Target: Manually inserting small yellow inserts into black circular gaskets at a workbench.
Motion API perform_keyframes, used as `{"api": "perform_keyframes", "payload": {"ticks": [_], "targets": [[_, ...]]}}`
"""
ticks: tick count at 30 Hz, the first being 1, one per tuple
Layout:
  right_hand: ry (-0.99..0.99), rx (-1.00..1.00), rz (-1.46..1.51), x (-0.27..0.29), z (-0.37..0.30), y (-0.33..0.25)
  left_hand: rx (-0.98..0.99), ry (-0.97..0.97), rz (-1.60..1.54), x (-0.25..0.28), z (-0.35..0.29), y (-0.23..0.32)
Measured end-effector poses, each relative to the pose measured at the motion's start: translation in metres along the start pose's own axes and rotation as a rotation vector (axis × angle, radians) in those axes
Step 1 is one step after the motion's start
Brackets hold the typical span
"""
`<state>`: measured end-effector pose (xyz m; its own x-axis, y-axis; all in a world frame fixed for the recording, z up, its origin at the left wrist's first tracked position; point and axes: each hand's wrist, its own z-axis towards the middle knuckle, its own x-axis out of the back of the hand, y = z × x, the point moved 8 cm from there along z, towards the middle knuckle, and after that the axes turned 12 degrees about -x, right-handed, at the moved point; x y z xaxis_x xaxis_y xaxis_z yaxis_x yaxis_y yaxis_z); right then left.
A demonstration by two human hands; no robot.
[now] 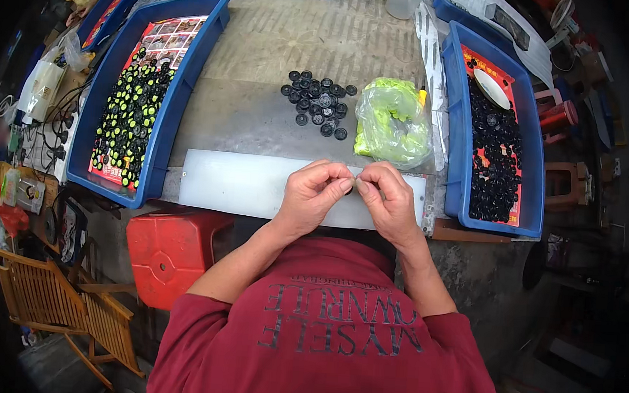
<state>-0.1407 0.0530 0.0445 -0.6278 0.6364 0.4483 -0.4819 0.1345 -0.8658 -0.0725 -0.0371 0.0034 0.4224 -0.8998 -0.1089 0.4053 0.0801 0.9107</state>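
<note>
My left hand [314, 196] and my right hand [390, 201] meet above a white board [236, 184] at the table's near edge. Both are closed, thumbs and forefingers pinched tip to tip. A little dark shows beneath the left fingertips, but what they hold is too hidden to name. Beyond the hands lies a loose cluster of small round black wheel-like parts [319, 102]. To its right is a clear plastic bag [404, 137] with bright yellow-green pieces in it.
At left, a blue tray [162, 122] holds many black parts with yellow-green centres. A second blue tray [460, 148] at right contains black parts and a white oval dish [492, 88]. A red stool [174, 256] stands below left; a clear tub [403, 2] is at the back.
</note>
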Motion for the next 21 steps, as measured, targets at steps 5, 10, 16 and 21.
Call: {"api": "perform_keyframes", "payload": {"ticks": [5,10,16,21], "targets": [[-0.024,0.047,-0.065,-0.002,0.0,-0.001,0.114,0.061,-0.164,-0.003,-0.004,-0.007],[0.006,-0.055,-0.027,-0.004,-0.005,0.016,0.299,0.083,-0.289,-0.005,-0.011,-0.019],[0.021,-0.453,0.462,-0.01,-0.016,0.05,0.225,0.108,-0.139,0.004,-0.01,-0.016],[0.04,-0.462,0.537,-0.013,-0.018,0.047,0.244,0.108,-0.154,0.001,-0.009,-0.012]]}}
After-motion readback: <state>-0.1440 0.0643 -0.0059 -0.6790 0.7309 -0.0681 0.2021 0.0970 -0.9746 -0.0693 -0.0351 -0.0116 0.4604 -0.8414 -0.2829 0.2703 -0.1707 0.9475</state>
